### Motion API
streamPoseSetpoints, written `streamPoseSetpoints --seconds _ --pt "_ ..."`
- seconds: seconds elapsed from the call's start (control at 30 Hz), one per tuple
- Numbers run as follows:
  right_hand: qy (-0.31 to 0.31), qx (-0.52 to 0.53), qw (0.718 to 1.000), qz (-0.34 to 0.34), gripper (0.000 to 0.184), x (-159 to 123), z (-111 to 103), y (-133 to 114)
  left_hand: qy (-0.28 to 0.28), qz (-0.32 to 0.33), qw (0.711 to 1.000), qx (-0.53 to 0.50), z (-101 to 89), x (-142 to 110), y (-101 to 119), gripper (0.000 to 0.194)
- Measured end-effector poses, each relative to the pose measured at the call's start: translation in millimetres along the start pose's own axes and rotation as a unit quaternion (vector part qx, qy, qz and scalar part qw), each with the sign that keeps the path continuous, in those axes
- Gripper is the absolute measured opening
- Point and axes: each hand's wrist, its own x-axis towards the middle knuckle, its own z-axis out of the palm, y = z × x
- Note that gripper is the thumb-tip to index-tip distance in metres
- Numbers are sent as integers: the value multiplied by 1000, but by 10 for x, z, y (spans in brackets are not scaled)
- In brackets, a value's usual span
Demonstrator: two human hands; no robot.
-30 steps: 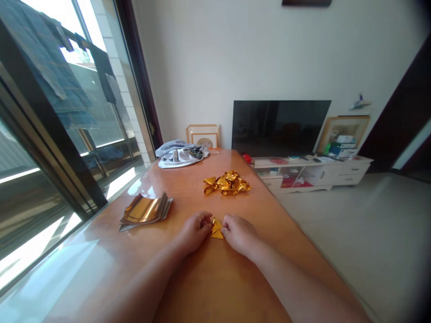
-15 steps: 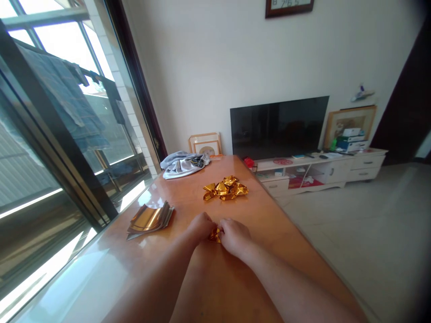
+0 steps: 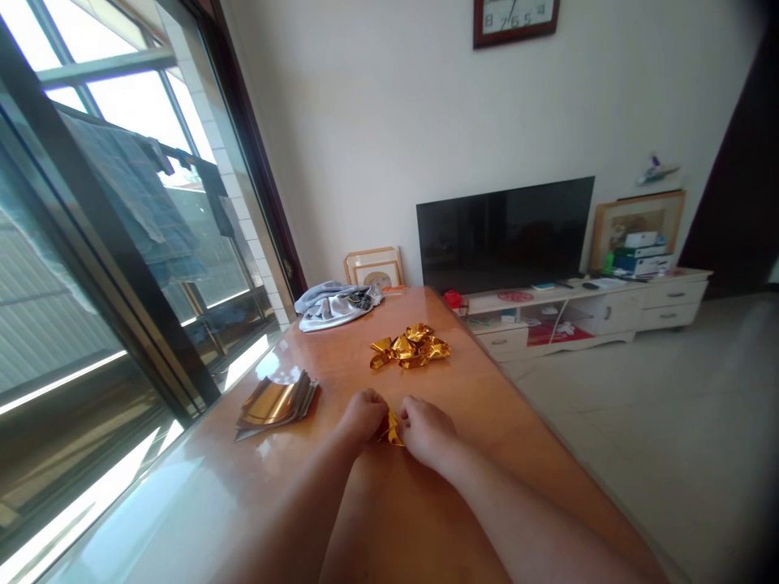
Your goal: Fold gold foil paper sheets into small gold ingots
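Low over the wooden table [image 3: 389,527], a piece of shiny gold foil [image 3: 393,430] sits between my two hands. My left hand [image 3: 367,418] is closed on its left side, fingers curled round it. From the right, my right hand [image 3: 426,427] pinches the foil's other edge; its fingertips are partly hidden. Beyond the hands lies a small heap of twisted gold foil pieces [image 3: 411,347]. To the left, a stack of flat gold foil sheets [image 3: 277,403] rests with its edges curling up.
A grey cloth bundle [image 3: 334,307] lies at the table's far end, near leaning picture frames [image 3: 374,268]. A glass sliding door [image 3: 122,243] runs along the left. Past the table's right edge stand a white TV cabinet [image 3: 608,312] and a television [image 3: 505,231].
My hands have drawn slightly apart, and more of the foil shows between them. The camera view has tilted up a little.
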Motion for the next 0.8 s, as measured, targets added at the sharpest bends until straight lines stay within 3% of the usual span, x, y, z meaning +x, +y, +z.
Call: streamPoseSetpoints --seconds 0.13,0.33,0.53,0.67,0.8 --pt "13 78 997 4 10 26 14 56 8 30 996 -81 -24 -108 38 16" --pt "-57 253 966 -18 15 50 40 34 6 83 979 -186 -108 -250 94 24" --pt "-98 440 892 -18 14 -8 -24 -65 0 98 956 -277 -150 -356 89 27" --pt "-90 456 885 -15 17 -40 -48 -96 -42 78 951 -295 -181 -427 113 28" --pt "-97 463 881 -7 16 -60 -39 -97 -39 90 956 -277 -204 -464 144 25"
